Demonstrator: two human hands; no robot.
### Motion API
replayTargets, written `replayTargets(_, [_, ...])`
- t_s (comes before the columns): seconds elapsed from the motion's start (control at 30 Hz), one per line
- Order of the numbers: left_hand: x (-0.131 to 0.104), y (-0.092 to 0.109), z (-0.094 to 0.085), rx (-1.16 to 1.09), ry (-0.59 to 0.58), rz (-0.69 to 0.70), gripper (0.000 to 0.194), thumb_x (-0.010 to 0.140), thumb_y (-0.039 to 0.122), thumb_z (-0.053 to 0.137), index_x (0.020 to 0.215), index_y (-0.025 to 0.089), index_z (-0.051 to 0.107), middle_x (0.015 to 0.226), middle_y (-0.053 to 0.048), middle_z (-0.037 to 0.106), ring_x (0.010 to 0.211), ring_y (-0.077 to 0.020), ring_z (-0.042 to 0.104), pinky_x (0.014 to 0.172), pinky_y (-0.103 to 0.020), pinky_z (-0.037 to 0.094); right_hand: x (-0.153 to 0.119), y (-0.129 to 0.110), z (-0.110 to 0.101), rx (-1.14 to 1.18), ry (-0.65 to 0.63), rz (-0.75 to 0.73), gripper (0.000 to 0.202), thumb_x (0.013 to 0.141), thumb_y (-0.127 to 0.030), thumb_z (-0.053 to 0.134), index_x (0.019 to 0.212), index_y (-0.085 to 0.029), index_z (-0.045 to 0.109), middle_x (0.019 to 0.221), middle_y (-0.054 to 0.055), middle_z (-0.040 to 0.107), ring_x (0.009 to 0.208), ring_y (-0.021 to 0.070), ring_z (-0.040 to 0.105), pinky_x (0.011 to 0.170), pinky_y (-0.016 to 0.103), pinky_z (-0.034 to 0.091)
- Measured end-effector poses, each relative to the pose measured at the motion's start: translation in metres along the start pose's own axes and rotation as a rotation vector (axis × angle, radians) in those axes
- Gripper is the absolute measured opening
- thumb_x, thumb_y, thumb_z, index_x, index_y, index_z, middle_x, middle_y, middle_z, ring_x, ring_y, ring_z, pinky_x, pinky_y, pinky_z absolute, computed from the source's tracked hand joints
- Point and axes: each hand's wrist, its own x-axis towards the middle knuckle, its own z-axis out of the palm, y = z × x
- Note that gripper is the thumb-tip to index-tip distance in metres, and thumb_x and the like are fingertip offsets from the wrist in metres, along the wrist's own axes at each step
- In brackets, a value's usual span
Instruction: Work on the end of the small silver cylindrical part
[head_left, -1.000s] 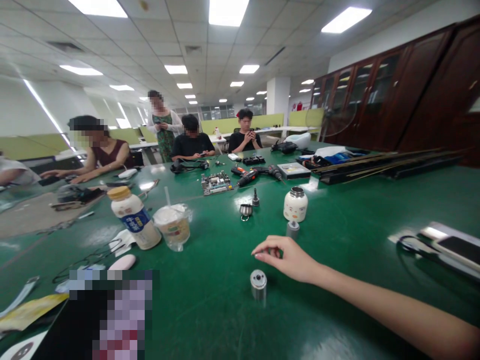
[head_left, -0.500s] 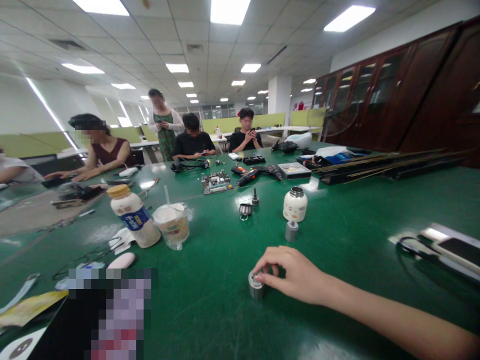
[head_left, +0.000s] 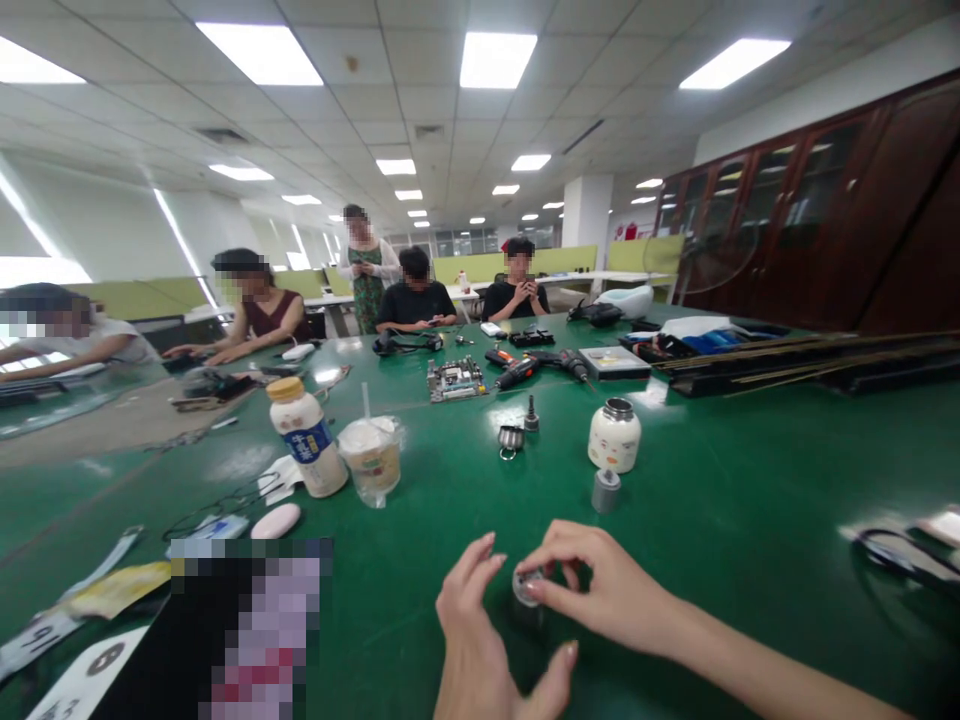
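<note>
A small metal cylinder stands near the front of the green table. The thumb and fingers of my right hand pinch its top from the right. Just to its left is my left hand, fingers and thumb spread apart, holding nothing. Behind my right hand are a grey cylindrical piece and an uncapped cream bottle with a face drawn on it.
A drink bottle and a plastic cup with straw stand at left. Farther back lie a circuit board, power drills and a metal clip piece. Several people sit or stand beyond the table.
My left hand has come into view beside the metal cylinder. My right hand keeps its hold on the cylinder. The camera view has turned left and tilted up a little.
</note>
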Motion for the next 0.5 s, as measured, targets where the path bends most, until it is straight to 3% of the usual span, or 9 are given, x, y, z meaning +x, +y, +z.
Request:
replayTargets(0.1, [0.02,-0.016,0.012,-0.015,-0.138,-0.057,0.064,0.074,0.025,0.076,0.131,0.018,0.048,0.124,-0.015,0.059,0.115,-0.034,0.053,0.093,-0.053,0.046,0.002,0.002,0.0,0.062,0.05,0.001,0.018,0.088,-0.037,0.066,0.092,-0.024,0.078,0.078,0.002,0.063,0.064,0.014,0.056,0.059,0.025,0.044])
replayTargets(0.2, [0.026,-0.019,0.012,-0.052,-0.29,-0.09,0.048,0.079,0.02,0.069,0.126,0.023,0.055,0.118,-0.011,0.064,0.113,-0.0313,0.053,0.093,-0.05,0.045,0.007,0.013,-0.007,0.091,0.138,0.024,0.024,0.091,-0.04,0.062,0.097,-0.023,0.077,0.084,0.004,0.065,0.074,0.0168,0.059,0.065,0.027,0.047])
replayTargets(0.37, [0.026,-0.011,0.008,-0.097,-0.322,-0.146,0.04,0.079,0.019,0.068,0.119,0.025,0.064,0.106,-0.008,0.068,0.104,-0.0293,0.057,0.089,-0.045,0.046,0.008,0.051,-0.012,-0.144,0.143,0.069,0.016,0.086,-0.038,0.068,0.093,-0.028,0.079,0.087,0.003,0.06,0.082,0.0203,0.058,0.074,0.033,0.047])
replayTargets(0.5, [0.027,-0.009,0.007,-0.116,-0.326,-0.161,0.039,0.08,0.022,0.067,0.119,0.026,0.065,0.103,-0.007,0.069,0.1,-0.0284,0.058,0.088,-0.044,0.046,0.006,0.072,-0.008,-0.194,0.098,0.078,0.021,0.083,-0.037,0.072,0.102,-0.032,0.076,0.089,0.003,0.056,0.088,0.022,0.058,0.081,0.036,0.046])
